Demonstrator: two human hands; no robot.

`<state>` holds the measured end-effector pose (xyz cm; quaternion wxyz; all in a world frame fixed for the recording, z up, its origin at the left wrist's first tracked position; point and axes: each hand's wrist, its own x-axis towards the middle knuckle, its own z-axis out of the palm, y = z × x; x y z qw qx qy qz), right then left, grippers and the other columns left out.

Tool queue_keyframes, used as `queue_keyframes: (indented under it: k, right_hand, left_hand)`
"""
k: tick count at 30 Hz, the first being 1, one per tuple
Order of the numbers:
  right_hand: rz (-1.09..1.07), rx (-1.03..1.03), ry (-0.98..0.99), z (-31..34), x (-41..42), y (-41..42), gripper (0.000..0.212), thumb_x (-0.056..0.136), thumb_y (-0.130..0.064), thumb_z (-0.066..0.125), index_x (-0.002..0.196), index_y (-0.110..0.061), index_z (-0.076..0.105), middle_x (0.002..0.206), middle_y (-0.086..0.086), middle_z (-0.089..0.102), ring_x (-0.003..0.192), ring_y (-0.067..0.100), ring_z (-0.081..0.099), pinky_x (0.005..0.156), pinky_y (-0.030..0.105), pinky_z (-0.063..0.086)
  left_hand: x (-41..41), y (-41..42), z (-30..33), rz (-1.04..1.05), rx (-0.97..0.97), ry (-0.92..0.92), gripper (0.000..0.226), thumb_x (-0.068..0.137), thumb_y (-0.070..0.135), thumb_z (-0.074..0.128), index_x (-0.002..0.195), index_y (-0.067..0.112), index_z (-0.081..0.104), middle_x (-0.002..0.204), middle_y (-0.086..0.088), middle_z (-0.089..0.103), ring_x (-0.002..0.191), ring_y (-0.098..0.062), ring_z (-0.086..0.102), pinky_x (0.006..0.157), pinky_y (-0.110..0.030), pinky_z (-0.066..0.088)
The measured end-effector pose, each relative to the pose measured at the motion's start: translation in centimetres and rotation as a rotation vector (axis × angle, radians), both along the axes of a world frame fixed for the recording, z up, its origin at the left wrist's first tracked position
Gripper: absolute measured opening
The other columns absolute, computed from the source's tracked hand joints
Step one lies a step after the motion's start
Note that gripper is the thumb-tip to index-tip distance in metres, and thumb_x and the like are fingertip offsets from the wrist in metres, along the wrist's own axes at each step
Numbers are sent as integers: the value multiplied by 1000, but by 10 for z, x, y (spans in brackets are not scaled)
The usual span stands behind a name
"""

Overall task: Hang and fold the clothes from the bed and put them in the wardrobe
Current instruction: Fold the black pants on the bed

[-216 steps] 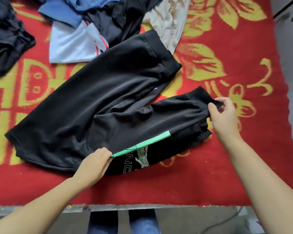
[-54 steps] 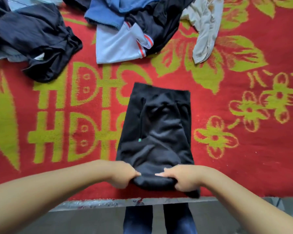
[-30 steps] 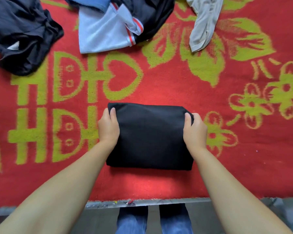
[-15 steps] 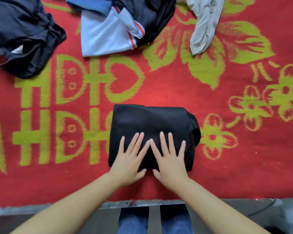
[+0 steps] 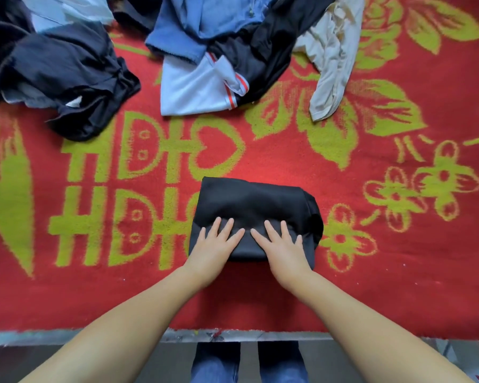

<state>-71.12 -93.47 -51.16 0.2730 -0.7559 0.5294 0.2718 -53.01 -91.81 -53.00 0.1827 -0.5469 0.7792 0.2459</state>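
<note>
Left hand [image 5: 215, 246], right hand [image 5: 281, 247] flat, fingers straight, pressing folded black fabric trousers [image 5: 256, 208]; gripping nothing. Fold apparently finished; next: carry to wardrobe.

A bed [image 5: 371, 272] under a red-and-green blanket [image 5: 329, 167] — folded black trousers [image 5: 255, 200] near its edge, loose clothes [image 5: 205, 51] heaped farther back.
</note>
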Motion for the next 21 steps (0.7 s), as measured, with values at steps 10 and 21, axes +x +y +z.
queue_keyframes:
  k: [10, 21]
  right_hand:
    - [168, -145, -47, 149, 25, -66, 82, 95, -4, 51, 153, -35, 3, 160, 1, 11, 146, 37, 7, 113, 59, 21]
    - [856, -290, -194, 255, 143, 17, 88, 91, 0, 52, 153, -33, 0, 158, 0, 12, 145, 38, 6, 113, 59, 21]
  left_hand:
    - [17, -35, 148, 214, -174, -89, 78, 96, -4, 42, 153, 25, -2, 161, -4, 1, 147, -34, 1, 116, -49, 19]
    - [77, 143, 249, 853, -341, -222, 74, 95, -5, 37, 153, 25, 3, 160, -4, 9, 146, -32, 8, 115, -50, 21]
